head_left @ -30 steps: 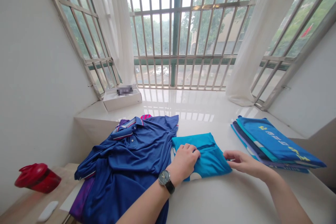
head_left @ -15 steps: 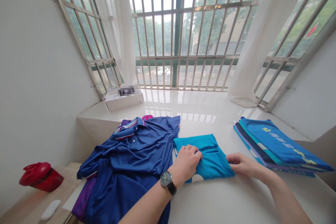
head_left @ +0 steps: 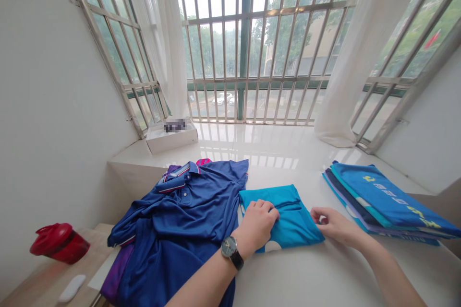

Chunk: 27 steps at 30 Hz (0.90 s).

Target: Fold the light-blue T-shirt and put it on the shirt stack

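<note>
A turquoise shirt, folded into a flat rectangle, lies on the white sill in front of me. My left hand, with a black-strapped watch at the wrist, rests on its left half, fingers curled down against the cloth. At the right edge of the same shirt is my right hand; its thumb and forefinger close on the side of the fabric, with a small gap showing between them. A spread-out dark blue polo shirt lies to the left, right beside the folded one.
To the right sits a stack of folded clothes, blue on top. A white box stands at the back left by the barred window. Lower left, a red lidded cup and a white mouse-like object rest on a wooden surface.
My right thumb and forefinger have shifted slightly at the shirt's right edge, with a small gap now showing between them. The left hand stays in place; the view has moved slightly.
</note>
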Each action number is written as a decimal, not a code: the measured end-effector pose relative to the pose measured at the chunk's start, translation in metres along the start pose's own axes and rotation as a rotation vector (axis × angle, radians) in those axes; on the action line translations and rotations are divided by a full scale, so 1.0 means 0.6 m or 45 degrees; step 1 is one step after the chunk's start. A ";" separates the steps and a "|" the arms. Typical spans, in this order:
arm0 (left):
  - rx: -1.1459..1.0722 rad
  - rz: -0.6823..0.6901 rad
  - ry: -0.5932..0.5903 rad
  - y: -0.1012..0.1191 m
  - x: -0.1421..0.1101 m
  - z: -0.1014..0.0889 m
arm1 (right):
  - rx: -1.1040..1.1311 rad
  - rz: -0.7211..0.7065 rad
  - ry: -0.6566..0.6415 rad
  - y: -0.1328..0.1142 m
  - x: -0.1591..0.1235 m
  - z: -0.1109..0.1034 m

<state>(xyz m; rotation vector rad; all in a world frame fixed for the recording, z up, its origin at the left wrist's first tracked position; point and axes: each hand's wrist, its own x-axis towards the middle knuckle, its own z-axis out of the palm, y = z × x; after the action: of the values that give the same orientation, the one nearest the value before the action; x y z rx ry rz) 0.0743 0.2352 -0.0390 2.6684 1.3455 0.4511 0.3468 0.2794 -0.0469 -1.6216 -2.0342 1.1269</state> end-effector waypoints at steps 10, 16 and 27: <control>0.015 0.000 -0.014 -0.001 0.002 -0.001 | -0.063 -0.039 0.071 0.000 0.001 0.000; 0.011 -0.014 -0.024 -0.001 0.003 0.003 | 0.009 0.001 -0.052 0.004 -0.003 -0.005; -0.015 0.003 -0.005 -0.003 0.003 0.002 | 0.068 -0.034 -0.179 -0.035 -0.025 -0.019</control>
<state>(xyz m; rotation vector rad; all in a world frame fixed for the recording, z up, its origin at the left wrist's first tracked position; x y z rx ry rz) 0.0745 0.2377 -0.0404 2.6601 1.3344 0.4523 0.3450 0.2689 -0.0206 -1.5248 -2.0853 1.3074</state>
